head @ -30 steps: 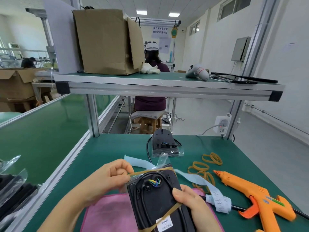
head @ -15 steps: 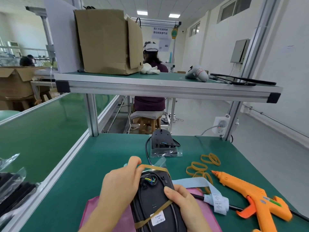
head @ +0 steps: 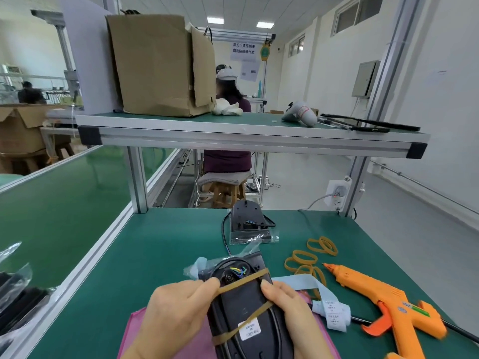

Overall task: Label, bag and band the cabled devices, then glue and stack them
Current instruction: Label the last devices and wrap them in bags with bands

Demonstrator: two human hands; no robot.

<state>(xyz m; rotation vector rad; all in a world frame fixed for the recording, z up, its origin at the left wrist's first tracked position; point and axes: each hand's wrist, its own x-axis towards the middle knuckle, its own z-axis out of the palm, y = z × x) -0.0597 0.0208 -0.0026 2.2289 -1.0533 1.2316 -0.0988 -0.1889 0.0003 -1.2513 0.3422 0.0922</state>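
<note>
The bagged black cabled device (head: 242, 304) lies at the near edge of the green bench (head: 155, 250), on a pink cloth (head: 138, 321). The left hand (head: 178, 309) pinches a rubber band (head: 243, 281) at the device's left edge, fingers curled. The right hand (head: 287, 312) grips the right edge, its thumb pressing on top. From the device, a second bagged device (head: 246, 221) sits at 12 o'clock, loose rubber bands (head: 303, 257) at 1, and a label strip (head: 333, 312) and orange glue gun (head: 383, 299) at 3.
</note>
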